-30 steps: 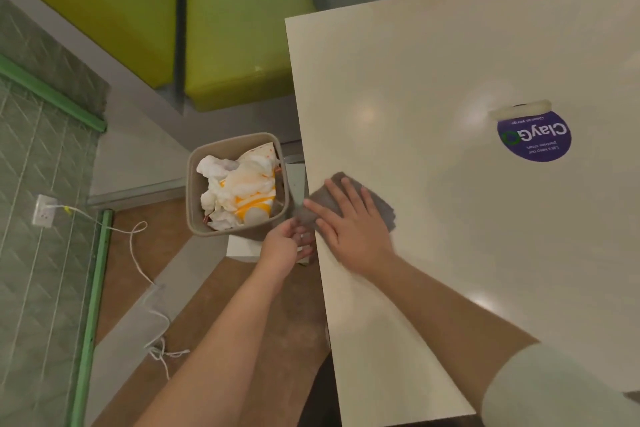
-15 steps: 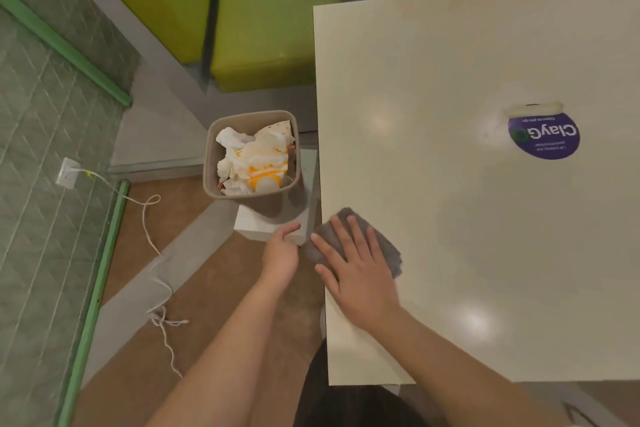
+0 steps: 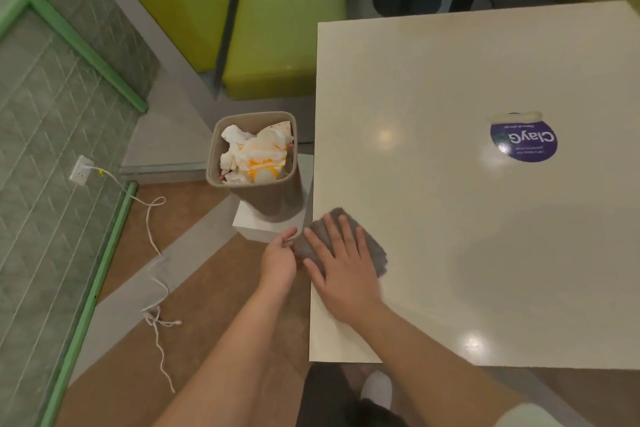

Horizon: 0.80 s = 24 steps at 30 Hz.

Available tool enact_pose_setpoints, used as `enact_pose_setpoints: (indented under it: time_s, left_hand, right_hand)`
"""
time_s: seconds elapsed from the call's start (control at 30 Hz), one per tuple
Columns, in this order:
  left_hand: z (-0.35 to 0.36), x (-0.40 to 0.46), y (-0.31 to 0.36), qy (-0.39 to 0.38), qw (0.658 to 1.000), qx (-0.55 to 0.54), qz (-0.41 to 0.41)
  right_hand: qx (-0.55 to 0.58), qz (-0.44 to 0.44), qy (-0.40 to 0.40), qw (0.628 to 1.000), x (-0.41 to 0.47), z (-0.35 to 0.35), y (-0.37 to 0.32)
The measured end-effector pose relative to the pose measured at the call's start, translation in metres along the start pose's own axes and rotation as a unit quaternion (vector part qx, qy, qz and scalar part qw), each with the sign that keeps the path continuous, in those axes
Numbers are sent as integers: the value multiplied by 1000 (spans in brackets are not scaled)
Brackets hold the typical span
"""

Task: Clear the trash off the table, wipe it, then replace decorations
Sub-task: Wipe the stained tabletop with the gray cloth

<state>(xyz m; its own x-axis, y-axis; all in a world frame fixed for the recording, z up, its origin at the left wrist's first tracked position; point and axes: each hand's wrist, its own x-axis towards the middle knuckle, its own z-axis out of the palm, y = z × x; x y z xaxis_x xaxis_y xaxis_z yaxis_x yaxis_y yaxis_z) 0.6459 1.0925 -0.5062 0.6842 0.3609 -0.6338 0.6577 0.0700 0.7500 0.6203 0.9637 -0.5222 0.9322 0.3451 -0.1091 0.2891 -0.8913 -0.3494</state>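
A grey cloth (image 3: 372, 248) lies at the left edge of the cream table (image 3: 467, 87). My right hand (image 3: 341, 269) presses flat on it with the fingers spread. My left hand (image 3: 278, 258) hangs cupped just off the table's edge beside the cloth; what it holds, if anything, is hidden. A tan bin (image 3: 273, 199) full of crumpled wrappers and napkins (image 3: 256, 158) stands on a white block beside the table.
A round purple sticker (image 3: 523, 142) is on the table's right part. Green bench seats (image 3: 284, 17) stand behind the bin. A white cord (image 3: 154, 253) trails from a wall socket across the floor at left. Another table's black base is at the back.
My right hand has slid the cloth along the table's left edge toward me. My left hand has followed beside it below the edge. The camera has drawn back.
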Motion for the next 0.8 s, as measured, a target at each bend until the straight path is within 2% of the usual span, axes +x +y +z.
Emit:
enact_pose_setpoints:
  time_s: [0.07, 0.2, 0.33, 0.47, 0.63, 0.8]
  left_hand:
    - [8, -4, 10, -7, 999, 32, 31]
    - [30, -20, 37, -8, 979, 167, 119]
    - [38, -16, 43, -9, 965, 235, 112]
    - [38, -6, 49, -13, 964, 246, 101]
    - [32, 17, 60, -56, 973, 213, 69]
    - [33, 45, 75, -76, 977, 190, 62]
  right_hand:
    - [11, 5, 5, 1000, -2, -10, 19]
    - [6, 113, 26, 993, 7, -40, 84]
    - [-7, 201, 51, 978, 17, -57, 128]
    - [-15, 280, 43, 959, 44, -53, 104]
    - [-21, 150, 26, 988, 62, -34, 37]
    - [-39, 40, 12, 998, 97, -32, 42]
